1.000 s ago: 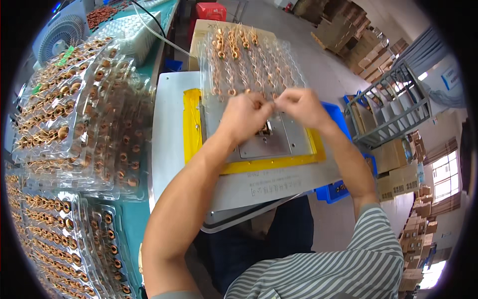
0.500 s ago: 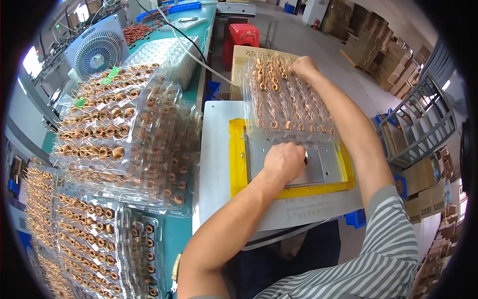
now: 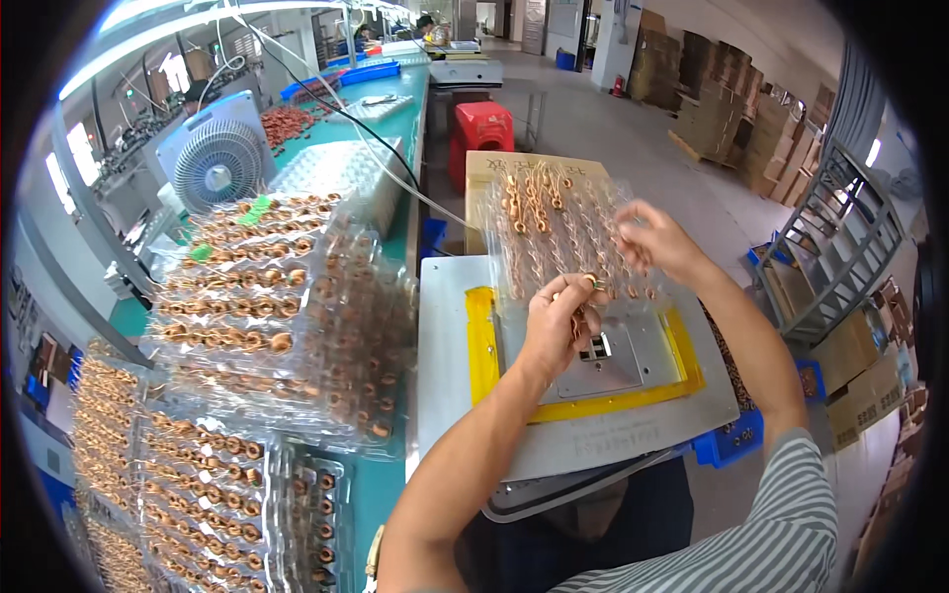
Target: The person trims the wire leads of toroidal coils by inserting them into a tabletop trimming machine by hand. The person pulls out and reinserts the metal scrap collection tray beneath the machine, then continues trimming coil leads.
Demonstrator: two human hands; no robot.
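Note:
My left hand [image 3: 561,321] is closed around several small copper-wound ring coils [image 3: 591,281], one of which shows by its fingertips. It hovers over a metal plate [image 3: 568,374] with a small dark opening [image 3: 599,347], framed in yellow tape [image 3: 482,346]. Up and to the right, my right hand [image 3: 656,240] is in the air with its fingers loosely apart and nothing visible between them. It hangs over the right side of a clear plastic tray [image 3: 568,252]. Rows of coils [image 3: 537,212] fill the tray's far left part.
On the teal bench [image 3: 395,237] to my left stand stacked trays of coils [image 3: 287,316] and a fan [image 3: 215,158]. A cardboard box [image 3: 480,173] lies beneath the clear tray. Blue bins [image 3: 732,440] with small parts sit low at the right, near a metal rack [image 3: 840,232].
My right hand has come back from the tray's far edge toward me, its fingers loosening. The left hand has turned up off the plate, showing coils. The view has tilted upward.

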